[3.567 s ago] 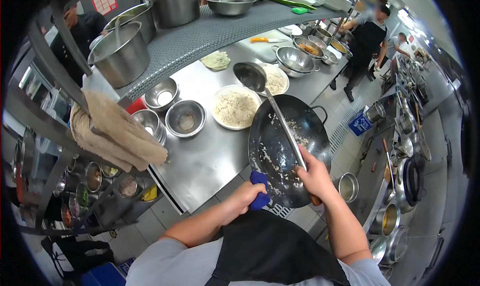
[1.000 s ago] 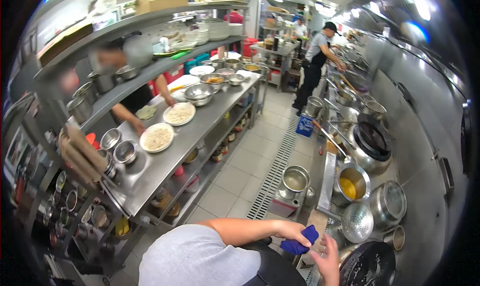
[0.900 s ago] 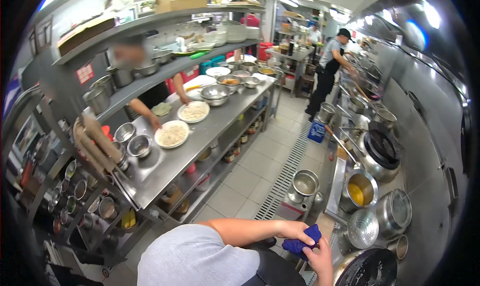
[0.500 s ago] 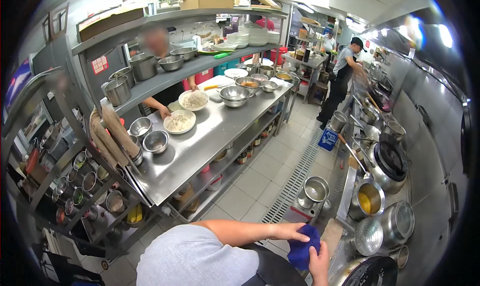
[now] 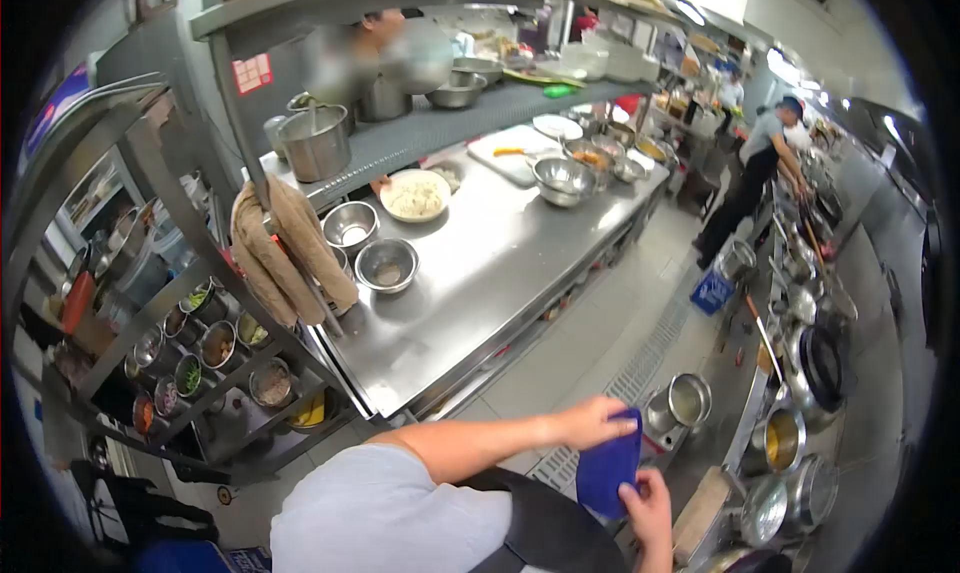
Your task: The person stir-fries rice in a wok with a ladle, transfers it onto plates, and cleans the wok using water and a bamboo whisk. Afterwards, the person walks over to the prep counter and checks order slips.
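Note:
A dark blue cloth [image 5: 607, 473] is stretched between my two hands, in front of my black apron. My left hand [image 5: 594, 423] reaches across from the left, fingers closed on its upper edge. Lower down, my right hand [image 5: 650, 508] pinches the cloth's right side between thumb and fingers. Just beyond my hands stands a metal pot [image 5: 688, 401] beside the stove line.
On the left, a steel counter [image 5: 470, 273] holds metal bowls [image 5: 387, 266] and a plate of pale food [image 5: 415, 195]. Brown cloths [image 5: 285, 243] hang at its corner. Pots and a wok [image 5: 825, 363] line the right. A co-worker [image 5: 765, 163] stands at the far stove.
The view has swung left. The cloth, bunched before, is now spread longer between my hands. One plate of pale food has moved back on the counter, partly hidden behind the other.

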A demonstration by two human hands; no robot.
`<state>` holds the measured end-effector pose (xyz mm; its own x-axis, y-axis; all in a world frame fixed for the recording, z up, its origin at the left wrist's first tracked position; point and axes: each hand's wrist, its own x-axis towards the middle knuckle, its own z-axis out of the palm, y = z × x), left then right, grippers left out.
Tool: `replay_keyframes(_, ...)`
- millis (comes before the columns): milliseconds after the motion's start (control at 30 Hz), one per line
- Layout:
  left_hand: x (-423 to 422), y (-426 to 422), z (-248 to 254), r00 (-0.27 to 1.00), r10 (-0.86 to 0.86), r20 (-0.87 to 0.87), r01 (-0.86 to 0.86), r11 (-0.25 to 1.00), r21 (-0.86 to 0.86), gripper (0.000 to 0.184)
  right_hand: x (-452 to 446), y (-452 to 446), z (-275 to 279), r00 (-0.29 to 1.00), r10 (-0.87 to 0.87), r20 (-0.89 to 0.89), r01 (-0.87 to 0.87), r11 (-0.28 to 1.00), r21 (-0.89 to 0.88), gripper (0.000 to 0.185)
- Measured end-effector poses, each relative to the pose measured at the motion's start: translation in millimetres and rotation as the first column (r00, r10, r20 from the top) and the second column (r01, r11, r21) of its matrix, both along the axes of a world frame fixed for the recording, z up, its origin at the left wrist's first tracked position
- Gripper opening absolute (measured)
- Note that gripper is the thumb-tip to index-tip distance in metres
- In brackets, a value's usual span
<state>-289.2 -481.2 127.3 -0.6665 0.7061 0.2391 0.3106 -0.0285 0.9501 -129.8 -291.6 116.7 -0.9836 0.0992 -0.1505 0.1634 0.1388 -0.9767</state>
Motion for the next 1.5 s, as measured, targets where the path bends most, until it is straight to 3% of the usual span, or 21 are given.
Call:
replay_keyframes(33, -19, -11, -10, 0.99, 0.088, -0.115, -0.095, 0.993, -0.063, 0.039, -14, -11, 5, 1.0, 0.012, -0.007, -0.012, 0.995, 0.1, 0.016)
replay_keyframes(67, -26, -32, 17, 0.98, 0.149, -0.13, -0.159, 0.985, -0.071, 0.041, -31, -27, 18, 0.995, 0.065, -0.075, -0.058, 0.993, 0.1, 0.015)
replay_keyframes(100, -37, -54, 43, 0.983, 0.172, -0.059, -0.181, 0.955, -0.234, 0.041, -45, -35, 21, 0.991, 0.084, -0.103, -0.077, 0.994, 0.073, 0.013)
replay_keyframes(133, -51, -66, 42, 0.978, 0.204, -0.052, -0.211, 0.949, -0.234, 0.037, -58, -48, 36, 0.989, 0.072, -0.126, -0.064, 0.996, 0.062, 0.013)
replay_keyframes(167, -61, -80, 51, 0.968, 0.124, 0.217, -0.108, 0.991, -0.085, 0.031, -71, -55, 40, 0.993, 0.062, -0.1, -0.065, 0.997, -0.03, 0.013)
replay_keyframes(300, -82, -118, 73, 0.969, 0.15, 0.197, -0.167, 0.983, 0.071, 0.03, -108, -85, 64, 0.985, 0.117, -0.129, -0.125, 0.991, -0.056, 0.017)
replay_keyframes(467, -83, -154, 94, 0.947, 0.232, 0.223, -0.252, 0.965, 0.07, 0.029, -122, -109, 69, 0.962, 0.214, -0.166, -0.227, 0.972, -0.06, 0.016)
replay_keyframes(600, -70, -171, 90, 0.932, 0.289, 0.22, -0.292, 0.956, -0.021, 0.032, -118, -114, 61, 0.955, 0.28, -0.099, -0.291, 0.948, -0.132, 0.015)
replay_keyframes(800, -56, -179, 29, 0.939, 0.314, 0.139, -0.281, 0.935, -0.215, 0.042, -91, -113, 10, 0.952, 0.307, -0.017, -0.297, 0.902, -0.313, 0.018)
replay_keyframes(900, -47, -171, 15, 0.939, 0.243, 0.242, -0.193, 0.958, -0.213, 0.039, -79, -115, -21, 0.963, 0.252, 0.091, -0.21, 0.921, -0.329, 0.018)
replay_keyframes(933, -47, -167, 9, 0.949, 0.227, 0.218, -0.156, 0.941, -0.301, 0.039, -76, -106, -40, 0.952, 0.285, 0.109, -0.245, 0.926, -0.287, 0.02)
replay_keyframes(967, -39, -160, 13, 0.939, 0.183, 0.292, -0.111, 0.963, -0.246, 0.039, -72, -104, -52, 0.955, 0.279, 0.102, -0.241, 0.928, -0.284, 0.02)
replay_keyframes(1100, -31, -134, -3, 0.965, 0.119, 0.233, -0.027, 0.931, -0.364, 0.038, -62, -99, -87, 0.961, 0.18, 0.208, -0.146, 0.975, -0.168, 0.022)
replay_keyframes(1167, -27, -122, -3, 0.964, 0.126, 0.234, -0.032, 0.929, -0.369, 0.038, -61, -103, -84, 0.993, -0.01, 0.12, -0.037, 0.925, 0.379, 0.025)
replay_keyframes(1233, -26, -108, -13, 0.976, 0.167, 0.142, -0.085, 0.884, -0.459, 0.039, -57, -108, -66, 0.995, -0.07, 0.076, 0.036, 0.926, 0.376, 0.03)
replay_keyframes(1267, -21, -101, -7, 0.976, 0.179, 0.127, -0.097, 0.869, -0.485, 0.04, -57, -115, -51, 0.973, -0.077, 0.217, 0.09, 0.994, -0.054, 0.031)
replay_keyframes(1300, -16, -93, -14, 0.984, 0.157, 0.089, -0.091, 0.857, -0.508, 0.039, -56, -121, -40, 0.94, -0.02, 0.341, 0.187, 0.866, -0.464, 0.033)
replay_keyframes(1333, -6, -85, -19, 0.992, 0.077, 0.101, -0.02, 0.878, -0.478, 0.038, -53, -127, -35, 0.94, 0.021, 0.339, 0.224, 0.713, -0.665, 0.035)
replay_keyframes(1433, 14, -80, -31, 0.989, -0.125, 0.084, 0.146, 0.926, -0.348, 0.037, -57, -130, -52, 0.942, -0.109, 0.318, 0.296, 0.719, -0.629, 0.037)
replay_keyframes(1467, 11, -82, -31, 0.959, -0.229, 0.165, 0.27, 0.913, -0.306, 0.037, -58, -126, -54, 0.935, -0.153, 0.32, 0.323, 0.741, -0.589, 0.032)
replay_keyframes(1500, 9, -84, -38, 0.96, -0.228, 0.161, 0.268, 0.914, -0.305, 0.037, -58, -119, -52, 0.936, -0.153, 0.316, 0.32, 0.743, -0.588, 0.032)
